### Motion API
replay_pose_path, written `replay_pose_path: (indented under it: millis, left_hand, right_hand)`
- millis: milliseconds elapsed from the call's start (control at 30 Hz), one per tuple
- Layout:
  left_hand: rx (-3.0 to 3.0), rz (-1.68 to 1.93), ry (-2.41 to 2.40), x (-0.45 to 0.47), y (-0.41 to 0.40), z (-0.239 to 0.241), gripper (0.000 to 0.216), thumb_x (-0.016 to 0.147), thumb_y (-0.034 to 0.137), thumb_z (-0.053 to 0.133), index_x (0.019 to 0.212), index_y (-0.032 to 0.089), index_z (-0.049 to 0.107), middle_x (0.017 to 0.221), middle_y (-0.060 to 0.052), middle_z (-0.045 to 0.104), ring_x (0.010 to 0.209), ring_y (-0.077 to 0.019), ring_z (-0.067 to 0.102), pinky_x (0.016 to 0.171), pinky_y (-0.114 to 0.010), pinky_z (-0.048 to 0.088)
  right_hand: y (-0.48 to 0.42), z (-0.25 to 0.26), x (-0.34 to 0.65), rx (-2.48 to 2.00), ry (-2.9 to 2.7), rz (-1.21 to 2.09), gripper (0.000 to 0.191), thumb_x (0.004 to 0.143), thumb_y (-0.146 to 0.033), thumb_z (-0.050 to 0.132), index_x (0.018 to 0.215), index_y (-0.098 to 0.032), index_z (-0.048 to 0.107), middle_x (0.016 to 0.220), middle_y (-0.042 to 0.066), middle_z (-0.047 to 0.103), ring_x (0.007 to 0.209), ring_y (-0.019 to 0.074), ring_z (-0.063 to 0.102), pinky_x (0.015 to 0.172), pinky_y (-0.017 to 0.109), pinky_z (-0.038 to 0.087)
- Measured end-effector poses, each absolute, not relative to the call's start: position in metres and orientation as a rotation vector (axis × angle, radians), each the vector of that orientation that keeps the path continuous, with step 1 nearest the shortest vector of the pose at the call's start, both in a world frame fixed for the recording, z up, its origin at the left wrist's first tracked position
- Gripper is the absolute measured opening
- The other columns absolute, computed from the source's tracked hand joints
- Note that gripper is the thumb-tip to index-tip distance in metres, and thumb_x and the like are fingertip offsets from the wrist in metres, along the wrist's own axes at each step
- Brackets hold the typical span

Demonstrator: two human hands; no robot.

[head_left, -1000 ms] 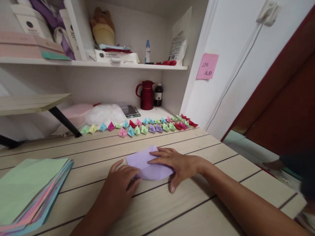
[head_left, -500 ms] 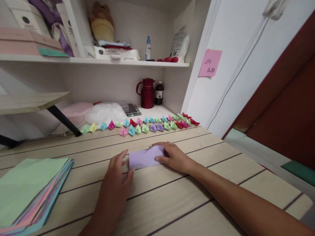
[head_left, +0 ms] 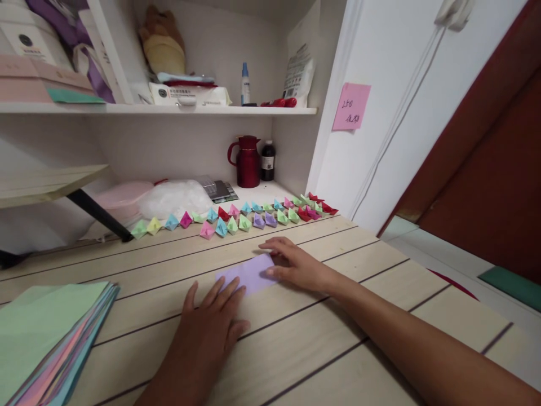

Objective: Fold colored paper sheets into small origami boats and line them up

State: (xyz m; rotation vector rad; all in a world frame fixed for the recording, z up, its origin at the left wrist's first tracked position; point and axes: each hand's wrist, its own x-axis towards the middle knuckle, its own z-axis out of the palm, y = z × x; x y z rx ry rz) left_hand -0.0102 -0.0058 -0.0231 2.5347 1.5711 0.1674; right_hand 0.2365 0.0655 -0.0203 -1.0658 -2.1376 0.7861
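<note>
A folded sheet of purple paper (head_left: 252,272) lies flat on the wooden tabletop (head_left: 296,344). My left hand (head_left: 213,316) is spread open, its fingertips resting on the paper's left end. At the right end is my right hand (head_left: 298,266), fingers apart and curved, with the thumb at the paper's edge and the index finger raised beyond it. Neither hand grips the sheet. Behind the paper stand rows of small folded paper boats, among them a purple boat (head_left: 271,219), a blue boat (head_left: 221,227) and a pink boat (head_left: 207,230).
A stack of coloured paper (head_left: 54,321) lies at the left. Past the boats are a red jug (head_left: 248,163), a dark bottle (head_left: 267,160) and a clear plastic bag (head_left: 175,198). A small raised stand (head_left: 51,183) is at the far left; a shelf (head_left: 236,110) hangs above.
My left hand has flattened and moved right onto the paper's left end. My right hand's fingers have loosened from the paper, which now lies flatter. The view has shifted slightly.
</note>
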Motion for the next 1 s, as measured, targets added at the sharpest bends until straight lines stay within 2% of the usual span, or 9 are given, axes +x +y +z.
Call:
replay_pose_path:
  millis: [133,233,300,400,500,567,700,867,1000]
  left_hand:
    - [2.496,0.161,1.606,-0.015,-0.008,-0.017,0.045,0.092,0.035,0.044,0.135,0.029,0.051,0.146,-0.006,0.045,0.139,-0.0315,0.035,0.11,-0.066,0.017]
    - [2.488,0.149,1.608,-0.016,-0.011,-0.015,0.046,0.091,0.036,0.045,0.136,0.028,0.049,0.148,-0.006,0.043,0.14,-0.0302,0.033,0.111,-0.064,0.017]
    - [2.484,0.117,1.614,-0.015,-0.012,-0.014,0.046,0.092,0.039,0.045,0.137,0.03,0.049,0.15,-0.005,0.041,0.141,-0.0297,0.032,0.112,-0.063,0.016]
    - [2.496,0.059,1.586,-0.014,-0.014,-0.013,0.046,0.091,0.047,0.045,0.136,0.036,0.049,0.152,-0.003,0.037,0.142,-0.032,0.028,0.111,-0.065,0.015]
    - [2.522,0.052,1.565,-0.014,-0.014,-0.014,0.047,0.09,0.052,0.046,0.136,0.039,0.049,0.152,-0.005,0.037,0.141,-0.0359,0.028,0.109,-0.067,0.015]
    - [2.539,0.08,1.564,-0.014,-0.012,-0.016,0.046,0.091,0.054,0.044,0.134,0.04,0.05,0.151,-0.005,0.04,0.14,-0.0365,0.03,0.108,-0.067,0.016]
    - [2.526,0.122,1.585,-0.015,-0.01,-0.019,0.046,0.092,0.052,0.042,0.136,0.039,0.048,0.15,-0.004,0.041,0.141,-0.0341,0.03,0.109,-0.064,0.019]
    - [2.466,0.118,1.62,-0.017,-0.008,-0.017,0.048,0.095,0.046,0.037,0.142,0.035,0.04,0.151,-0.003,0.04,0.142,-0.0294,0.029,0.11,-0.059,0.023]
    - [2.487,0.08,1.594,-0.018,-0.008,-0.015,0.044,0.094,0.048,0.036,0.136,0.038,0.048,0.151,-0.004,0.038,0.142,-0.0317,0.028,0.109,-0.061,0.023]
  right_hand:
    - [0.063,-0.01,0.246,-0.948,-2.365,0.862,0.076,0.076,-0.028,0.072,0.144,-0.03,0.037,0.146,0.009,0.032,0.133,0.026,0.036,0.106,0.042,0.036]
    - [0.06,-0.01,0.244,-0.942,-2.522,0.695,0.08,0.075,-0.008,0.061,0.146,-0.033,0.032,0.152,0.008,0.027,0.138,0.027,0.03,0.105,0.043,0.036]
    - [0.059,-0.013,0.24,-0.931,-2.555,0.571,0.079,0.075,-0.002,0.054,0.145,-0.032,0.035,0.151,0.008,0.031,0.138,0.0254,0.031,0.106,0.043,0.034]
    - [0.06,-0.016,0.237,-0.92,-2.577,0.471,0.061,0.08,-0.009,0.057,0.137,-0.029,0.048,0.142,0.008,0.046,0.131,0.024,0.041,0.107,0.042,0.033]
    - [0.061,-0.018,0.236,-0.923,-2.563,0.459,0.04,0.086,-0.028,0.062,0.126,-0.028,0.059,0.13,0.008,0.059,0.123,0.024,0.05,0.106,0.042,0.033]
    - [0.061,-0.019,0.237,-0.914,-2.564,0.467,0.042,0.085,-0.04,0.064,0.125,-0.028,0.06,0.129,0.007,0.06,0.122,0.0245,0.049,0.105,0.042,0.033]
    - [0.061,-0.02,0.238,-0.912,-2.611,0.442,0.061,0.076,-0.052,0.071,0.13,-0.032,0.056,0.136,0.006,0.054,0.124,0.0269,0.046,0.106,0.044,0.03]
    - [0.06,-0.023,0.231,-0.943,-2.605,0.319,0.045,0.087,-0.029,0.06,0.132,-0.031,0.054,0.132,0.006,0.057,0.118,0.025,0.049,0.102,0.044,0.034]
    - [0.061,-0.026,0.224,-0.983,-2.555,0.217,0.038,0.089,-0.021,0.055,0.126,-0.029,0.06,0.127,0.006,0.061,0.113,0.0248,0.051,0.099,0.044,0.037]
